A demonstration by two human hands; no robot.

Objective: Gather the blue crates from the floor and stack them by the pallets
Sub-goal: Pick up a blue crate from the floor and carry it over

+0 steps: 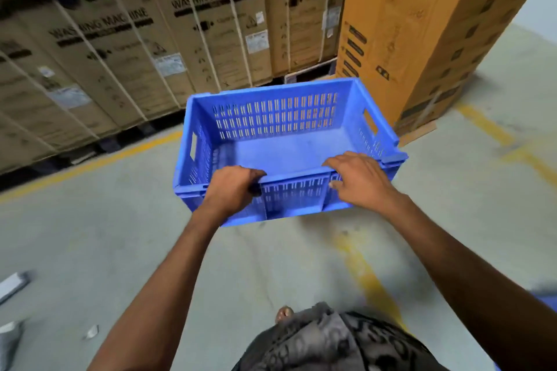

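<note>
Crate of blue slotted plastic, rectangular with a handle cut-out in each short wall, hangs clear of the grey concrete floor, held by its near long rim and tipped slightly so its open top faces the camera. The left hand clenches that rim near the left corner, fingers curled over the top edge. The right hand grasps the same rim towards the right corner, fingers laid across the top and thumb against the outer wall. Beyond the crate's far rim stands a row of strapped brown cardboard cartons printed WASHING MACHINE, resting on dark pallets. A tall orange-brown cardboard carton stands on the floor just beyond the crate's far right corner. Worn yellow painted lines cross the floor beneath the arms, and a white scrap lies at the floor's left edge.
</note>
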